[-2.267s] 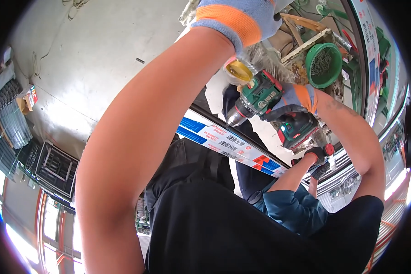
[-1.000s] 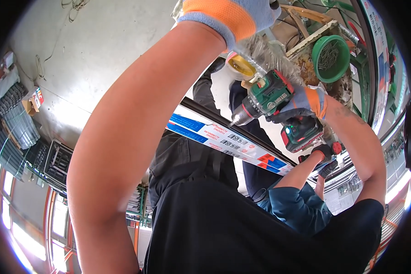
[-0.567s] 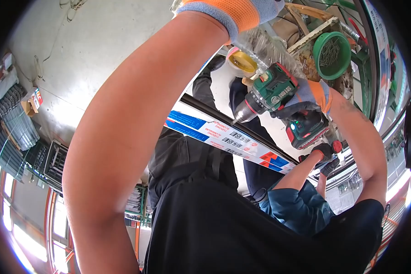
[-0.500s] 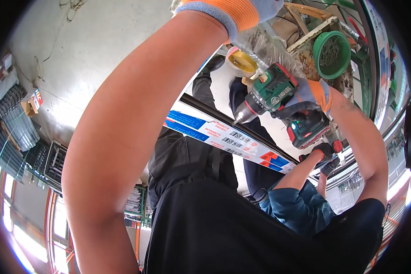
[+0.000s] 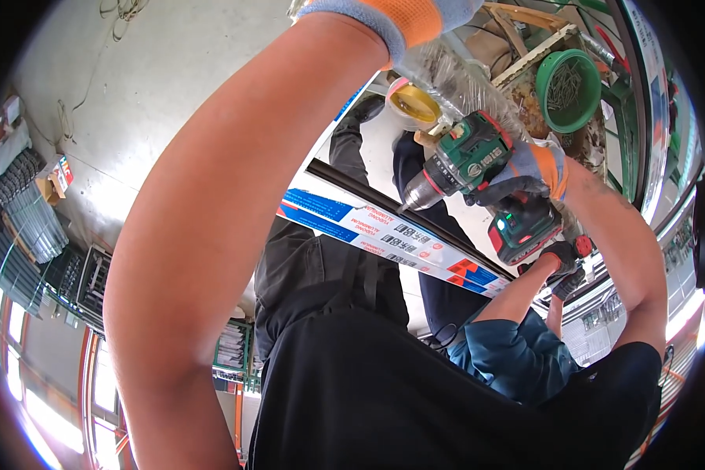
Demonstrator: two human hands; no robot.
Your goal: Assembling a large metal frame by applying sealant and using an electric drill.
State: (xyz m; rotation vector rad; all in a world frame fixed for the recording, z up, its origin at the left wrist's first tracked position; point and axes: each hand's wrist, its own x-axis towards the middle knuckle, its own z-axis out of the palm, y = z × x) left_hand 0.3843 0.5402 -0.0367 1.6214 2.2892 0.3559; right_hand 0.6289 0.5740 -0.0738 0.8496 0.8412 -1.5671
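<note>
My right hand, in a grey and orange glove, grips a green cordless drill whose chuck points down-left at a long white and blue strip lying along a black bar. My left arm crosses the picture. My left hand is at the top edge, with only its gloved wrist showing beside crinkled clear plastic. What it holds is hidden. Beneath the strip another person in a teal jacket reaches a gloved hand up beside the drill's battery.
A green bowl of nails and a yellow tape roll sit near the drill. Wooden slats lie at the top. Grey concrete floor spreads left, with metal racks at the far left. A second person's dark trousers stand centre.
The drill and my right hand have shifted a little up and to the right. My left arm stays stretched toward the top edge.
</note>
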